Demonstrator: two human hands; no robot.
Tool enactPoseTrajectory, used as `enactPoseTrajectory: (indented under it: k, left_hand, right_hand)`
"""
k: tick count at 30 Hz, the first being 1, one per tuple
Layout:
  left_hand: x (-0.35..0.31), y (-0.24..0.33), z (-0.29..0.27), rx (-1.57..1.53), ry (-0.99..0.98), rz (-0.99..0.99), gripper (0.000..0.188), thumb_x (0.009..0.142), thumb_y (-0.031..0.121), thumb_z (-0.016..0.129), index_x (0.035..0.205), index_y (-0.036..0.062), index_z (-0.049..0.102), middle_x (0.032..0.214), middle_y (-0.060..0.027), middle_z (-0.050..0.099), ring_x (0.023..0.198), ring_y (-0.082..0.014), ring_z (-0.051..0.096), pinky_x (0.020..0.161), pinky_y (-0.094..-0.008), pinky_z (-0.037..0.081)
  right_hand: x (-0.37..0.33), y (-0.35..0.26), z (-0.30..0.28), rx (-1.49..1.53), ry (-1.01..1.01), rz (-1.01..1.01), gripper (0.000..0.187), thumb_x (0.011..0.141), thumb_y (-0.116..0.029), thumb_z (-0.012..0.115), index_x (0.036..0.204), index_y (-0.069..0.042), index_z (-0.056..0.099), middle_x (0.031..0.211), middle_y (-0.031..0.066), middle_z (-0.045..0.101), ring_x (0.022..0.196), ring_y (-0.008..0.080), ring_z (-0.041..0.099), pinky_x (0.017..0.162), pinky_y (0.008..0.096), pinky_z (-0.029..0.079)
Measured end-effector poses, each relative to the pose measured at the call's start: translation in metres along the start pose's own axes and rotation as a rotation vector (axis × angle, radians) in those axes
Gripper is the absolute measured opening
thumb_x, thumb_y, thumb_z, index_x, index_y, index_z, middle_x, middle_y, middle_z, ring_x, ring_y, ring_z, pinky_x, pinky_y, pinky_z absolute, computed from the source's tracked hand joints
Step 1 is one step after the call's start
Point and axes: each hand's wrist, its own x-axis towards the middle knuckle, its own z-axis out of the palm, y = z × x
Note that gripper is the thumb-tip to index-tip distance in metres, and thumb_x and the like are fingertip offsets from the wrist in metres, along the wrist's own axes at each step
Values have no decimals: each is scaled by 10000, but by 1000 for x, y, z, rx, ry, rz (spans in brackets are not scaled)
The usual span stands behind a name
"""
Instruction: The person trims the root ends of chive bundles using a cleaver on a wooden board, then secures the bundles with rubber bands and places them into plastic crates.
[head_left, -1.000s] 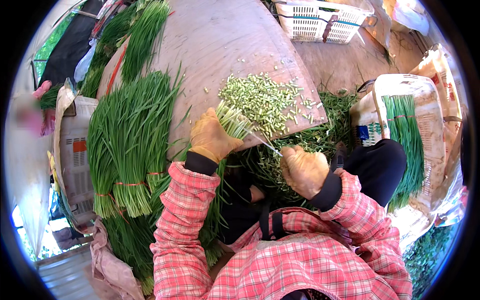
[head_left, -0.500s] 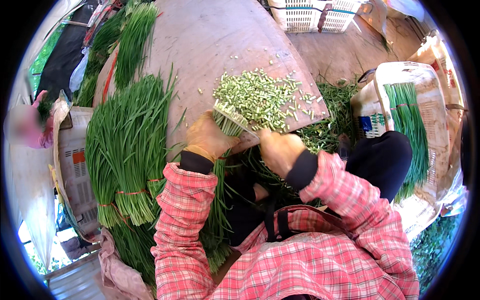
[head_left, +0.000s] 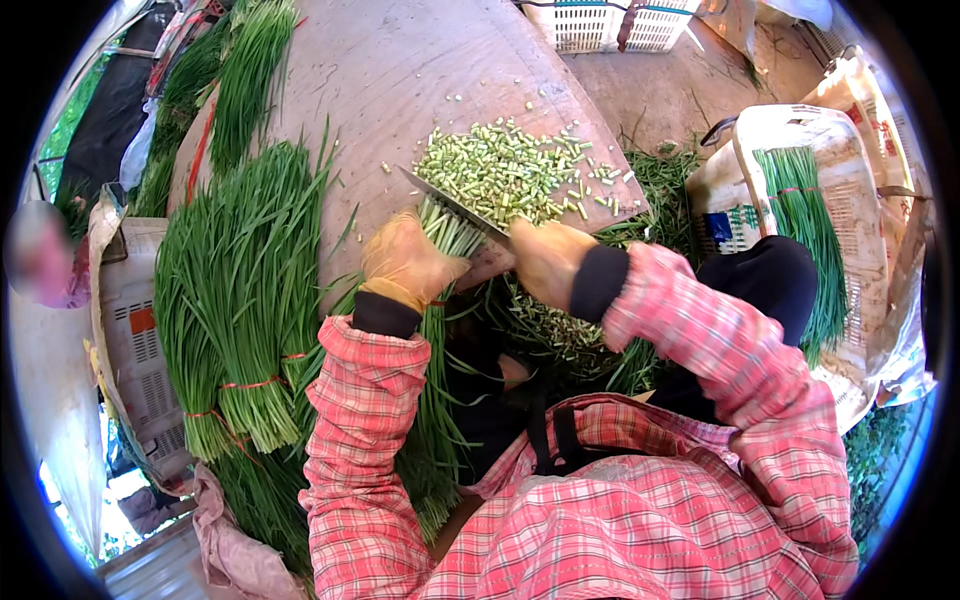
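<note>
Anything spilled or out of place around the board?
Yes, some spillage: cut stem pieces lie loose on the board, a few strewn toward its right corner, and pale bits lie among the loose greens below its edge. They look untidy beside the banded bundles at left.

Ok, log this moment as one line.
left hand: grips green stalks | right hand: holds knife at their ends | board: cut pieces heaped
</note>
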Motion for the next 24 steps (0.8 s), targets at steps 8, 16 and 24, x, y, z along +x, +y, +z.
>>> enactPoseTrajectory:
  k: [8,16,24]
  left_hand:
    - [-5,7,-8,-103,-51,23,656,508,402,807,1008,51,571,906,-195,655,883,-364,633,788,-421,501]
    - [-66,-30,10,-28,158,139,1202,474,379,875,1377,-79,228,1276,-267,467,1193,-382,466,999,-416,376]
    - [-36,-81,4,-595,-235,186,902,559,260,823,1322,34,399,1094,-145,626,1001,-260,612,899,-328,462]
  right_hand:
    - [62,-7,-5,-121,-122,13,338,748,-322,707,824,6,681,810,236,656,808,343,666,728,388,541]
    - [-40,27,-26,126,374,107,205,814,-130,571,952,18,539,649,217,593,625,383,610,558,431,473]
    - [-42,5,-9,-89,218,38,173,828,-145,570,904,-8,496,573,197,536,570,408,563,512,485,435]
